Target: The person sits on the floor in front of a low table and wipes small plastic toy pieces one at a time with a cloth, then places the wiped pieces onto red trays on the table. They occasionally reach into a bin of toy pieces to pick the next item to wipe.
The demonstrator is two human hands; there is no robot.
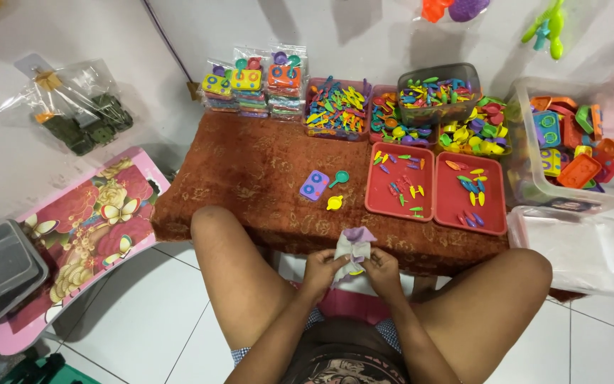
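Both my hands hold a small clear plastic bag (pixel 354 247) just in front of the low table's near edge. My left hand (pixel 321 272) pinches its left side and my right hand (pixel 382 272) its right side. Purple and yellow toy pieces show inside the bag. On the brown patterned cloth (pixel 250 178) lie a purple toy plate (pixel 314 185), a teal spoon (pixel 338 178) and a yellow piece (pixel 334 203), apart from my hands. My bare knees frame the bag on both sides.
Two red trays (pixel 401 180) (pixel 470 193) hold small coloured toy utensils. Behind them stand tubs of mixed pieces (pixel 337 109) and filled packets (pixel 251 85). A clear bin of toy stoves (pixel 570 146) and a lid (pixel 577 249) sit right. A pink floral board (pixel 79 235) lies left.
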